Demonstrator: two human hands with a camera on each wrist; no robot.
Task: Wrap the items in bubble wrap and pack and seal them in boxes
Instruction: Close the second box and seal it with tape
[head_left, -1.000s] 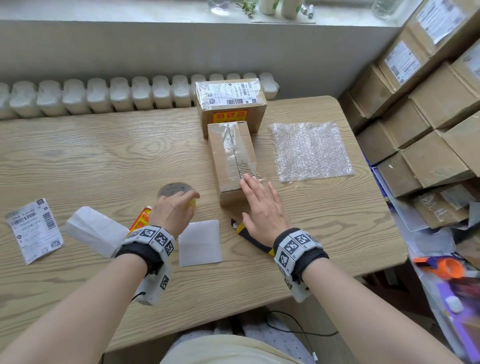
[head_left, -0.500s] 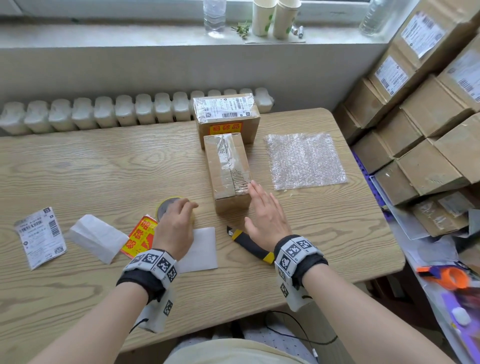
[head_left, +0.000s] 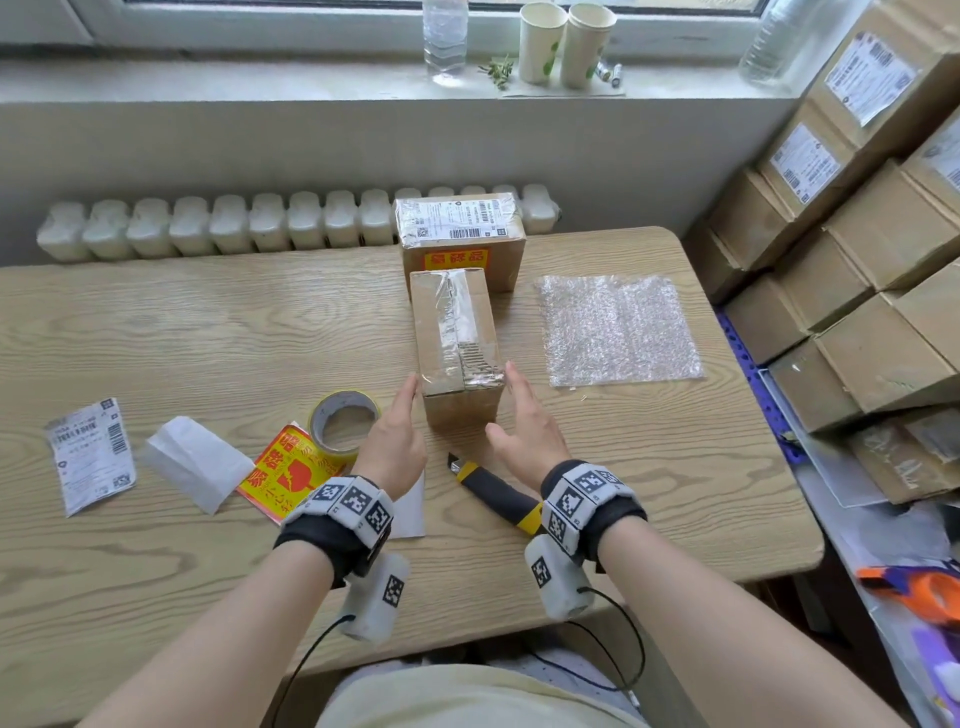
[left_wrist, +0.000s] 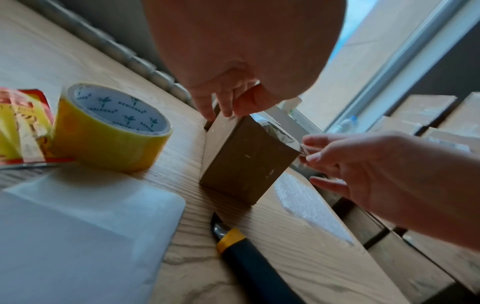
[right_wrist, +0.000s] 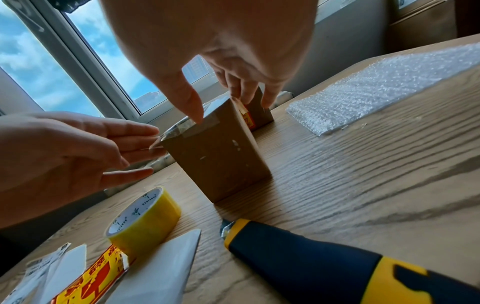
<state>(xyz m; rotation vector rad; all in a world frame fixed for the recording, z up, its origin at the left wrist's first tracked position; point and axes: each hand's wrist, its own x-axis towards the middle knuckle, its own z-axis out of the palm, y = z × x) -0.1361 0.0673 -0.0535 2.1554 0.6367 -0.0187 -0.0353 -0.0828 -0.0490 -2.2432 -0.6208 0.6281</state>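
Observation:
A small brown box, taped along its top seam, lies in the middle of the wooden table. My left hand is at its near left edge with straight fingers, whose fingertips touch the box. On the opposite side, my right hand flanks the near right corner, fingers straight. The right thumb meets the taped top edge of the box. Neither hand holds anything. A bubble wrap sheet lies flat to the right.
A larger labelled box stands just behind the small one. A yellow tape roll, a red and yellow sticker, white papers and a label lie left. A utility knife lies between my wrists. Stacked boxes fill the right side.
My left hand has left the tape roll and moved right to the box's left side. My right hand has slid off the box's top to its right side.

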